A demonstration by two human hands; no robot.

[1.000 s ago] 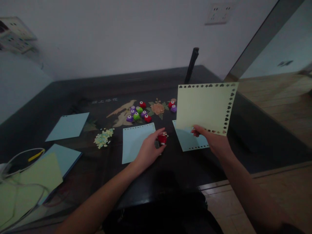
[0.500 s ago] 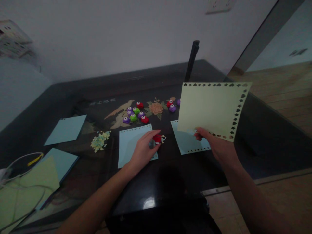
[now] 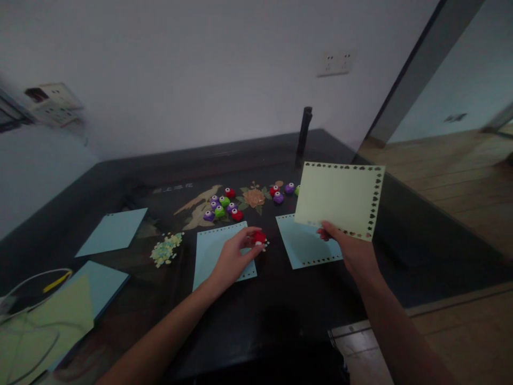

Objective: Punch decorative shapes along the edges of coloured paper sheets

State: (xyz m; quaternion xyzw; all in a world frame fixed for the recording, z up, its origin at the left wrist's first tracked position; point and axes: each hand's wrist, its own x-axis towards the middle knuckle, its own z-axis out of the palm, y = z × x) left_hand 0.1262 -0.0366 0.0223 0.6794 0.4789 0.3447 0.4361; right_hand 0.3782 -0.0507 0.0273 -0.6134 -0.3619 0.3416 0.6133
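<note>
My left hand [image 3: 233,258] rests over a light blue sheet [image 3: 212,247] with shapes punched along its edges. Its fingers and thumb are closed around a small red craft punch [image 3: 259,237], with a few paper bits [image 3: 266,246] beside it. Raised above the table, a pale green sheet [image 3: 340,193] is pinched by its lower edge in my right hand [image 3: 356,251]. Hearts and stars are cut out along the top, right and part of the bottom of that sheet. Partly behind it lies another light blue punched sheet [image 3: 304,246].
Several red, purple and green punches [image 3: 223,201] are grouped mid-table, with more [image 3: 278,197] to the right. A heap of paper bits [image 3: 165,249] lies left. Blue sheets [image 3: 114,230], green paper [image 3: 60,315] and a cable [image 3: 36,275] cover the left side. A black post [image 3: 303,133] stands behind.
The view has tilted up, showing more wall. The green sheet in my right hand has come lower and looks smaller. My left hand keeps the red punch at about the same place.
</note>
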